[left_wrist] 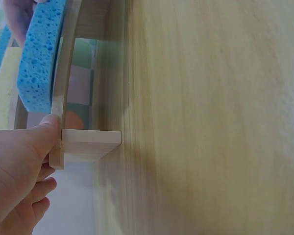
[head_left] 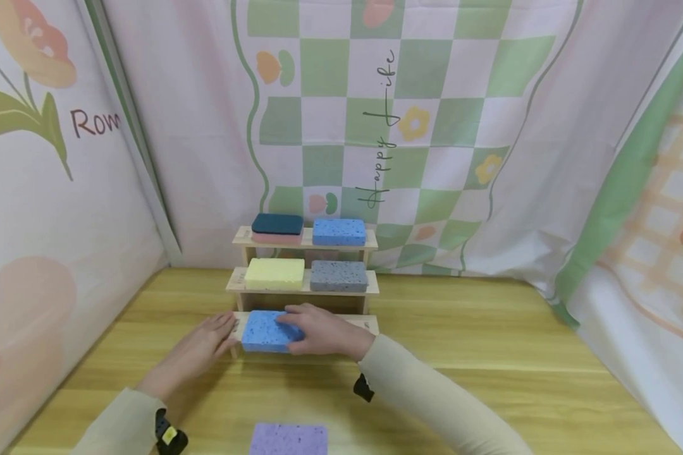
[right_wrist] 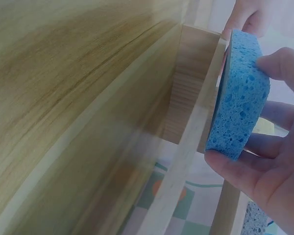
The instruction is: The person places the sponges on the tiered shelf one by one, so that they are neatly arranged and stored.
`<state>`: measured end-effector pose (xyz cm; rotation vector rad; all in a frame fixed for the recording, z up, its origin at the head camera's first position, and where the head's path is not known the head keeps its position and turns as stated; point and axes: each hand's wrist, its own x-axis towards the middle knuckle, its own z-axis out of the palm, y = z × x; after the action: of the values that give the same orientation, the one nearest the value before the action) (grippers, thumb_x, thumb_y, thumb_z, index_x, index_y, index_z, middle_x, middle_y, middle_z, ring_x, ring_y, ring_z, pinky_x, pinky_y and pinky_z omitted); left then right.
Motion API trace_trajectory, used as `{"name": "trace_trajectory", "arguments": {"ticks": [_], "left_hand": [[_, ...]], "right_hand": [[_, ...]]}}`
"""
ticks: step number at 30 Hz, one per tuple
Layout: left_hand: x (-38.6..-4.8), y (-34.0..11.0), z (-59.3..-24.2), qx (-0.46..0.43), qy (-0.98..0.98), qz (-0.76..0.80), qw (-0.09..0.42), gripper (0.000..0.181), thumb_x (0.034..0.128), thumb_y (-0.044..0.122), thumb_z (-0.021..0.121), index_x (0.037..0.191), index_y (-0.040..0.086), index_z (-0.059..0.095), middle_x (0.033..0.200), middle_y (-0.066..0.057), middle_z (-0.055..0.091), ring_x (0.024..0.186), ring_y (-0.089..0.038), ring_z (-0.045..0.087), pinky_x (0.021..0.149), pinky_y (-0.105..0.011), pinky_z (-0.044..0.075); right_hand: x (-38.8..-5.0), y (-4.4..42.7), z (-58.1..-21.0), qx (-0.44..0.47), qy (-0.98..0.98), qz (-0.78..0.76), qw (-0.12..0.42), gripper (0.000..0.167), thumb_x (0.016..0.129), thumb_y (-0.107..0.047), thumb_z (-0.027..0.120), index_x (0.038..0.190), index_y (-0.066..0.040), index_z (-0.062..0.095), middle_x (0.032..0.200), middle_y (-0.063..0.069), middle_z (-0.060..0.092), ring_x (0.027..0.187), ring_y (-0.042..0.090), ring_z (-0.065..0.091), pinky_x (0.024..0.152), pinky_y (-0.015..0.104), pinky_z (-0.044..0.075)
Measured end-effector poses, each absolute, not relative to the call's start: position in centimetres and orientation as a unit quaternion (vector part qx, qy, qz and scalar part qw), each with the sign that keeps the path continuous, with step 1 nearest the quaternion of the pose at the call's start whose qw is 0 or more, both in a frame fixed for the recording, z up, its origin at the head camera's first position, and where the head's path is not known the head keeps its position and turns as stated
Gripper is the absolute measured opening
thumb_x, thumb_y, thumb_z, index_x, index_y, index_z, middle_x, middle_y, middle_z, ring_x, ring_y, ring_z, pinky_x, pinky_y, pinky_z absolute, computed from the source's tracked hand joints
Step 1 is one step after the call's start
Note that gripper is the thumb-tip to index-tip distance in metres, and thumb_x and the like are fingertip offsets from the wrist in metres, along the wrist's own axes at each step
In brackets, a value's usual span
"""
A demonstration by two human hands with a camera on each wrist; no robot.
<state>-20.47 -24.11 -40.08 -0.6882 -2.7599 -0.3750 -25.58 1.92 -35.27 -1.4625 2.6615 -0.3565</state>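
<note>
A three-tier wooden rack (head_left: pixel 364 323) stands on the table, holding sponges on its steps. My right hand (head_left: pixel 327 332) grips a blue sponge (head_left: pixel 262 332) on the left part of the lowest step. The right wrist view shows the thumb (right_wrist: pixel 279 63) on one edge of that sponge (right_wrist: pixel 240 98) and fingers at its end and far side. At the left end of the same step, my left hand (head_left: pixel 205 341) holds the board; its thumb (left_wrist: pixel 50 122) presses the board's front edge in the left wrist view. Those other fingers are partly hidden.
The middle step carries a yellow sponge (head_left: pixel 274 274) and a grey sponge (head_left: pixel 338 276). On the top step sit a dark-topped pink sponge (head_left: pixel 277 229) and another blue sponge (head_left: pixel 339 232). A purple sponge (head_left: pixel 288 439) lies near the table's front. Curtains (head_left: pixel 432 126) surround the table.
</note>
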Motion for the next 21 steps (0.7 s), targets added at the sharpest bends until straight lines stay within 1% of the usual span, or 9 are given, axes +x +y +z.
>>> {"name": "trace_trajectory", "arguments": {"ticks": [4,7,15,21], "left_hand": [[-20.5,-24.1,-40.2,-0.238,-0.952,-0.132,0.139,0.046,0.0928,0.014,0.056,0.125,-0.016,0.045,0.132,-0.03,0.041,0.121,-0.046,0.038,0.102,-0.054,0.029],[-20.6,-24.2,-40.3,-0.238,-0.952,-0.133,0.138,0.046,0.0929,0.014,0.055,0.125,-0.016,0.045,0.132,-0.03,0.041,0.121,-0.045,0.037,0.102,-0.054,0.028],[-20.6,-24.3,-40.4,-0.24,-0.952,-0.128,0.138,0.045,0.0923,0.013,0.056,0.125,-0.016,0.045,0.132,-0.031,0.041,0.121,-0.045,0.038,0.102,-0.054,0.029],[-20.6,-24.3,-40.3,-0.236,-0.953,-0.131,0.135,0.046,0.0926,0.014,0.056,0.125,-0.016,0.045,0.132,-0.031,0.041,0.121,-0.046,0.037,0.102,-0.054,0.029]], "right_hand": [[-25.7,1.7,-35.3,-0.469,0.873,-0.123,0.052,0.051,0.089,-0.027,0.06,0.135,-0.01,0.047,0.141,0.015,0.037,0.127,0.026,0.037,0.1,0.033,0.039],[-25.9,1.5,-35.5,-0.468,0.874,-0.12,0.049,0.051,0.09,-0.027,0.059,0.136,-0.01,0.046,0.141,0.016,0.036,0.127,0.026,0.037,0.099,0.033,0.039],[-26.1,1.2,-36.3,-0.484,0.869,-0.103,-0.003,0.047,0.091,-0.026,0.057,0.133,-0.009,0.049,0.139,0.013,0.04,0.127,0.022,0.037,0.098,0.029,0.04],[-26.2,0.9,-36.4,-0.482,0.869,-0.109,-0.02,0.046,0.09,-0.025,0.058,0.131,-0.006,0.051,0.136,0.013,0.044,0.124,0.021,0.041,0.098,0.028,0.04]]}}
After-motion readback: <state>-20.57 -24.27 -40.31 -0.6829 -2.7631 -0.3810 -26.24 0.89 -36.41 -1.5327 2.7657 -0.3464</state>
